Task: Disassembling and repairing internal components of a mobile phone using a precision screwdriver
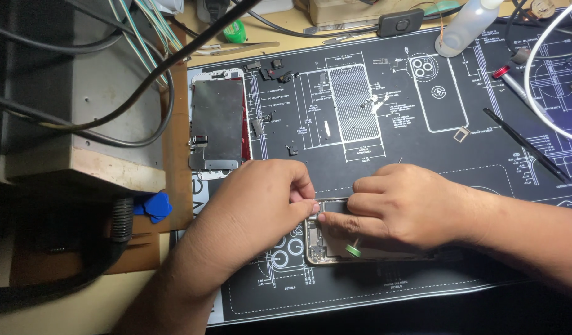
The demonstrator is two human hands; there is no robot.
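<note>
- Two bare hands meet over an opened phone body (pixel 326 248) lying near the front edge of a dark printed work mat (pixel 422 155).
- Left hand (pixel 261 198): its fingers (pixel 305 205) are pinched nearly shut on something small at the top edge of the phone body; what it is cannot be told.
- Right hand (pixel 397 208): fingers (pixel 335 218) curled and pressed down on the same spot, fingertips touching those of the left hand; a slim tool with a green band (pixel 353 250) pokes out under the palm.
- On the mat, far left, a removed screen panel (pixel 216 124) lies face down, with small loose parts (pixel 270 69) just beyond it.
- Far right lie a black pointed tool (pixel 524 144) and a red-tipped driver (pixel 512 80); a white bottle (pixel 469 28) stands at the far edge.
- Blue plastic picks (pixel 154 206) sit on the bench at left, under black cables (pixel 137 93).
</note>
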